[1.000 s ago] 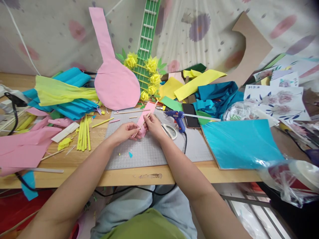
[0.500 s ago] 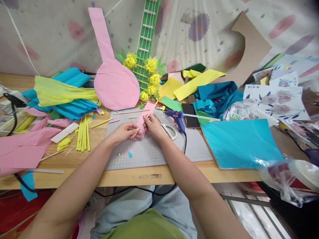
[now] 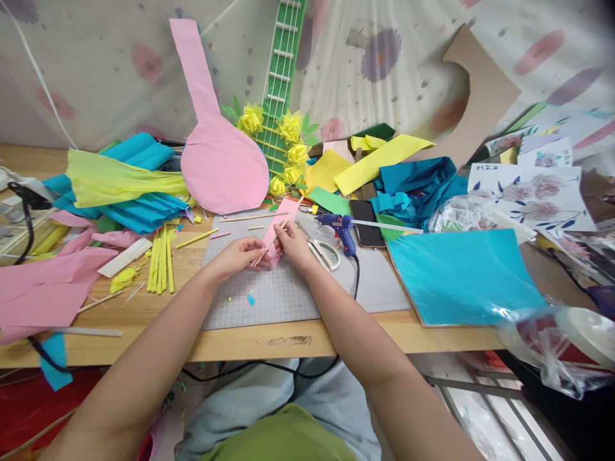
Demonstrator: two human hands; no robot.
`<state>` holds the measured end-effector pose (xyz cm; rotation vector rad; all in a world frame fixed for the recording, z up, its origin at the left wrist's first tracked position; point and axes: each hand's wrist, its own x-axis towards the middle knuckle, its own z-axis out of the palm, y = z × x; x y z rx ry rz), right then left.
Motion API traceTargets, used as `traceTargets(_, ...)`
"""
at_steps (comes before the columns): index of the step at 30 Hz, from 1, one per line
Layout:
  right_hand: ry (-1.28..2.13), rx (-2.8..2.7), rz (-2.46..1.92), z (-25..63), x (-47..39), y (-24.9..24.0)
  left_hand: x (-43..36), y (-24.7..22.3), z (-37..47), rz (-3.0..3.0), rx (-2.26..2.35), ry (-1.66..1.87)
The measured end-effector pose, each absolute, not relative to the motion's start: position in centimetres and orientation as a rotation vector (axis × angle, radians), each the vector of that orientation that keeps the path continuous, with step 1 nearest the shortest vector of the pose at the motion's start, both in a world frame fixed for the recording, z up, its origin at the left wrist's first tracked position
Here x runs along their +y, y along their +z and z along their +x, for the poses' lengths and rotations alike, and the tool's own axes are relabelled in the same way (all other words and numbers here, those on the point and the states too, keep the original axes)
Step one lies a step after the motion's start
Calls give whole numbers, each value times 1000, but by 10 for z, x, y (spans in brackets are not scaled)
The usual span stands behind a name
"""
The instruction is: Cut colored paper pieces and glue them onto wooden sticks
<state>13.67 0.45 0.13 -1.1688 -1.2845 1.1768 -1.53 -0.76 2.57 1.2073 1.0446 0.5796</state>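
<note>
Over the grey cutting mat (image 3: 269,301), my left hand (image 3: 243,253) pinches the lower end of a thin wooden stick (image 3: 271,242). My right hand (image 3: 292,242) has its fingers closed on the upper part of the same stick. Beneath the fingers lies a pink paper strip (image 3: 287,210), partly covered by them. Scissors (image 3: 327,254) rest just right of my right hand, and a blue glue gun (image 3: 340,225) with a long glue stick lies beyond them. Short pink and bare stick pieces are on the mat's upper left.
A pink guitar-shaped cutout (image 3: 225,163) and a green one (image 3: 276,137) with yellow flowers lean at the back. Yellow sticks (image 3: 161,259) and crumpled paper lie left. A phone (image 3: 368,223), a blue board (image 3: 466,278) and plastic wrap are right. A black cord crosses the mat's right side.
Both hands stay in nearly the same place with the stick between them. My right hand has shifted very slightly left.
</note>
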Motion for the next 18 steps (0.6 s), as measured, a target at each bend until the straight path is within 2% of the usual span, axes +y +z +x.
traceTargets(6,1179,-1301,-1200,134,6,0,-6,25,-15,1163,1055,613)
traceTargets(10,1135,-1350,-1379,140,5,12,-6,25,-15,1112,1070,710)
traceTargets(12,966,-1475,-1540,152,-1,25,-5,25,-16,1065,1084,789)
traceTargets(16,403,-1949,-1987,185,-24,54,0,25,-20,983,1107,938)
traceTargets(18,267,-2090,-2211,197,-36,59,3,25,-21,965,1098,1014)
